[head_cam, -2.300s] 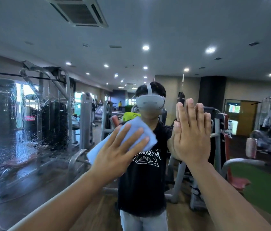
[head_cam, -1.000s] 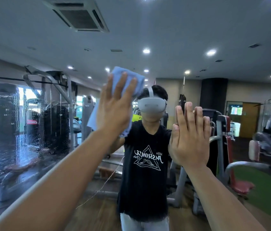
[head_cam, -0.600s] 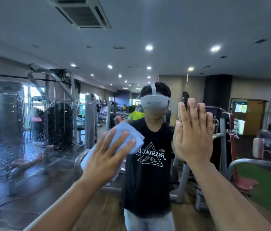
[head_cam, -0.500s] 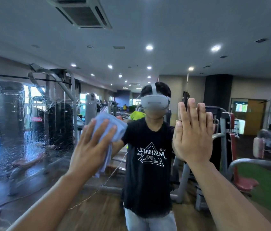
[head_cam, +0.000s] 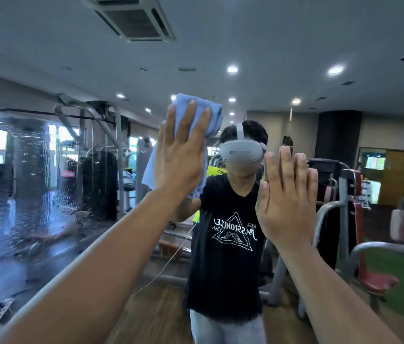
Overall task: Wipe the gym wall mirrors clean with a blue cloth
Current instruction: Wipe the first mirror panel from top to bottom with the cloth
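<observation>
Soft, rumpled blue cloth (head_cam: pixel 212 117) up high on the mirror (head_cam: pixel 34 207), pressed under the left hand (head_cam: pixel 178 155), fingers straight and spread, a limp corner hanging below the palm. Right hand (head_cam: pixel 287 194) lies flat on the glass alongside, fingers straight and together. Left stretch of glass is beaded, streaky wet; steel weight machines (head_cam: pixel 101 157) and ceiling spotlights (head_cam: pixel 232 69) show in reflection.

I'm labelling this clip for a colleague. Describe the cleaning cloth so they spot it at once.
Start at the large wall mirror. High on it, the left hand presses flat, beside the reflected grey headset. Under its fingers sits the crumpled light-blue cloth; the right hand nearby holds nothing.
</observation>
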Demonstrator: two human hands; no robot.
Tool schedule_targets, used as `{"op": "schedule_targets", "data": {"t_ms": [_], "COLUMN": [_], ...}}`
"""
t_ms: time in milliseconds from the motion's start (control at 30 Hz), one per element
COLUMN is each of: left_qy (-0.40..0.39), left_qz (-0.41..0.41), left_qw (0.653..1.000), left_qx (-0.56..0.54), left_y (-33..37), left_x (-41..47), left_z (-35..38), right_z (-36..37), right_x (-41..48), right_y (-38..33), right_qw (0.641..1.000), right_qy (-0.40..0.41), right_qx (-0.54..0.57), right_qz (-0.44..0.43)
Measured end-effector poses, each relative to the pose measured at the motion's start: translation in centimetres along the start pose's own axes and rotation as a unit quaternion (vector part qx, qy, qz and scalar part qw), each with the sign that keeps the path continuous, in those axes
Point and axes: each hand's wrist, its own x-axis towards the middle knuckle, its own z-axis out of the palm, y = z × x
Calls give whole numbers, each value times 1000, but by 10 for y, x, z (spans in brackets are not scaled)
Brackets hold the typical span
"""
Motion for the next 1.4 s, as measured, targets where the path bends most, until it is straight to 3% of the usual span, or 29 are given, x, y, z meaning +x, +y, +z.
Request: {"op": "schedule_targets", "data": {"t_ms": [633, 900, 1167, 1400], "left_qy": [5, 4, 19, -13], "left_qz": [8, 49, 116, 62], "left_qw": [1000, 999, 993, 998], "left_qx": [17, 17, 10, 20], "left_y": [-6, -21, -48, -148], "left_x": [-33, -50, -50, -47], "left_z": [1, 0, -3, -32], "right_z": [-1, -9, -9, 14], "right_x": [1, 10, 30, 31], "right_y": [-2, -32, -117, -185], "right_qw": [999, 998, 998, 997], "right_qy": [3, -14, -29, -36], "right_qx": [38, 23, 49, 56], "right_qz": [4, 57, 33, 32]}}
